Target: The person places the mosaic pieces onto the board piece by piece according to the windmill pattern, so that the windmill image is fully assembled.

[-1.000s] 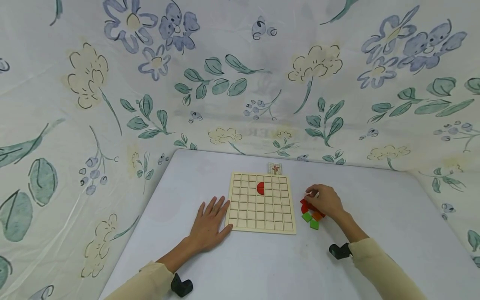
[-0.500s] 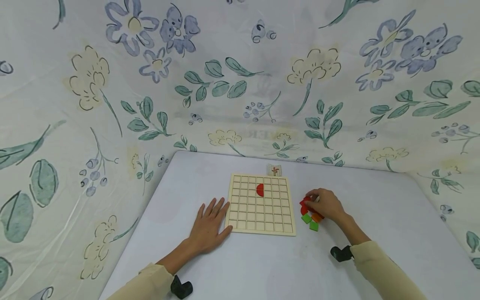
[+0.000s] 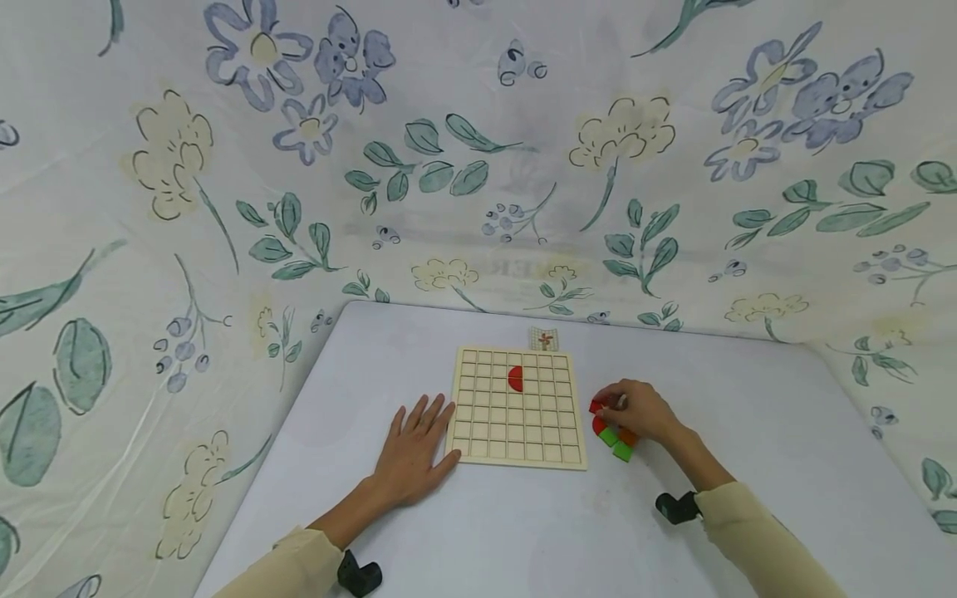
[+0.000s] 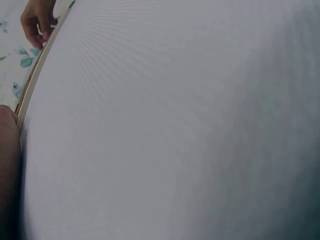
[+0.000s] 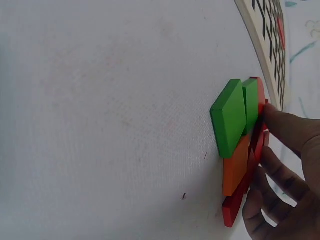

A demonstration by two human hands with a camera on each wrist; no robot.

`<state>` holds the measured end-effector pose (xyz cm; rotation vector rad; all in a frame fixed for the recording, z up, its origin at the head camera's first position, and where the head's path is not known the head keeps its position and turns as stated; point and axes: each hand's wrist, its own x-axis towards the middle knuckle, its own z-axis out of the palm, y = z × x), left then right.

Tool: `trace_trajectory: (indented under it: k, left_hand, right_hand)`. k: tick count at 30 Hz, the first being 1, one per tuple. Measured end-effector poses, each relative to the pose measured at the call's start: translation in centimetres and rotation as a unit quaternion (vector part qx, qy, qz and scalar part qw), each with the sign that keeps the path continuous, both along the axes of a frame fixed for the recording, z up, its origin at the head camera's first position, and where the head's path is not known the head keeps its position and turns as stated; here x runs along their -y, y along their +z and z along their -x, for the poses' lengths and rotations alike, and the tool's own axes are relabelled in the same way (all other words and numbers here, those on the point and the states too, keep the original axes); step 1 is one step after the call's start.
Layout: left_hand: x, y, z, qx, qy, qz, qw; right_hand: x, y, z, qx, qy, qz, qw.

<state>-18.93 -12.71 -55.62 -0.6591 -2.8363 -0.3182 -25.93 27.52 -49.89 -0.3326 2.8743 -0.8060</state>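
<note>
A pale wooden grid board (image 3: pixel 516 432) lies on the table with a red half-disc (image 3: pixel 516 379) set in its upper cells. My left hand (image 3: pixel 411 457) rests flat, fingers spread, fingertips and thumb at the board's left edge. To the right of the board my right hand (image 3: pixel 645 411) bends over a pile of flat tiles, pinching a red tile (image 3: pixel 596 406) between thumb and finger. Close up in the right wrist view, green tiles (image 5: pixel 230 117), an orange tile (image 5: pixel 236 165) and more red tiles (image 5: pixel 234 207) lie against each other beneath the fingers.
Behind the board lies a small card (image 3: pixel 544 339) with a red pattern on a grid. The white table (image 3: pixel 523 531) ends at a flower-printed cloth (image 3: pixel 449 208) at the back and left. Black wrist devices (image 3: pixel 676 507) hang by both sleeves.
My right hand has shifted slightly left and toward me at the pile, and the red tile at its fingertips has moved a little left. The left hand stays put.
</note>
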Motion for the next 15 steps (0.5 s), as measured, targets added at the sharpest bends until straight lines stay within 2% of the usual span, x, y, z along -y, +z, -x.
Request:
trace_trajectory:
  k: [6,15]
  left_hand:
    - [0.10,-0.02,0.02,0.000,-0.001,-0.002,1.0000]
    - [0.13,0.00,-0.07,0.000,-0.001,0.000,1.0000]
  right_hand:
    - [0.37,0.23,0.05,0.005,0.015,-0.004,1.000]
    - [1.04,0.06,0.24,-0.005,0.011,-0.007,1.000]
